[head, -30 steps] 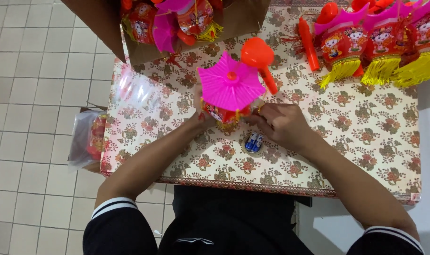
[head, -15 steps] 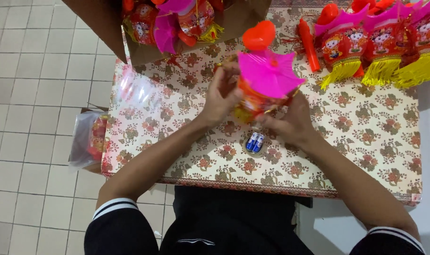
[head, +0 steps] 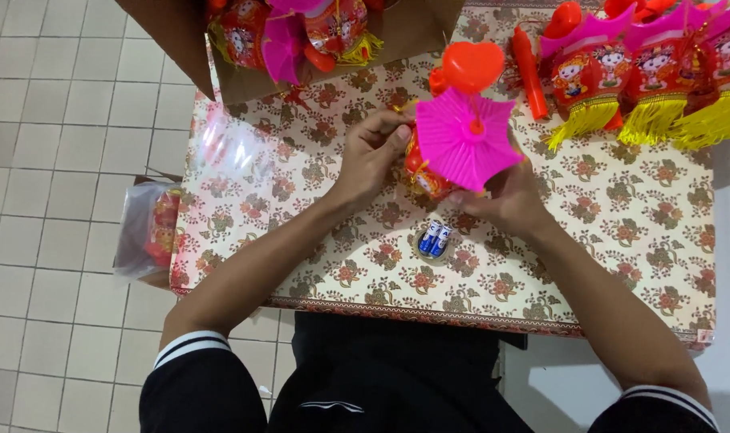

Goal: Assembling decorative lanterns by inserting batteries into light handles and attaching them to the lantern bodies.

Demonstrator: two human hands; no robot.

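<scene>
Between the two hands a toy lantern [head: 449, 156] is held above a table [head: 622, 240] covered in floral cloth. Open cloth is left below the fingers, where two small batteries [head: 435, 239] lie side by side, just beside the right wrist. Beyond the fingertips the room is narrowed by a cardboard box [head: 405, 32] of more lanterns and, to the right, a row of fringed lanterns [head: 654, 72]. The held lantern is topped by a pink, star-edged plastic roof and an orange heart-shaped handle; its body is red and glossy. The left hand [head: 373, 156] is curled, its fingers pressed on the lantern's left side. The right hand [head: 505, 200] is cupped beneath, thumb and fingers closed on the lower edge.
</scene>
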